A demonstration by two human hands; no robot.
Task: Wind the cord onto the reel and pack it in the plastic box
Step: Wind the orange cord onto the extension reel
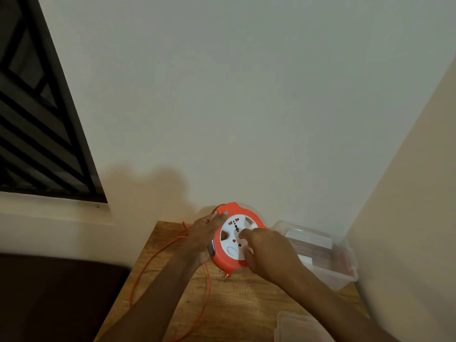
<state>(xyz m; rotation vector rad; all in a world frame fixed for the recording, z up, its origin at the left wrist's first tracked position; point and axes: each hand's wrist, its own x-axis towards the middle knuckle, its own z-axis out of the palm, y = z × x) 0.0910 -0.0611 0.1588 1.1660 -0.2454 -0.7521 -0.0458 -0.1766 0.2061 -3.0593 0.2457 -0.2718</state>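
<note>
The reel point(234, 239), orange with a white socket face, is held up just above the wooden table point(237, 302), tilted toward the camera. The left hand point(204, 239) grips its left rim, fingers curled over the top edge and thumb along the lower edge. The right hand point(267, 253) has its curled fingers on the white face, apparently pinching or turning the winding knob, though the knob itself is hidden under the fingers and blurred.

From the reel's left side the orange cord point(148, 262) runs out in loose loops across the table and over its near edge; how much hangs below cannot be seen. The plug end appears to dangle just under the reel, but it is too small to be sure.

The likely trouble is in that slack. If the loops cross or snag on the table edge while winding, the cord could kink or jam at the rim. A weak left-hand grip could let the whole reel spin instead of the drum.

The clear plastic box point(328, 257) sits open just right of the reel, near the wall; its lid point(296, 327) lies apart at the near edge. A fast right elbow swing could knock either.
</note>
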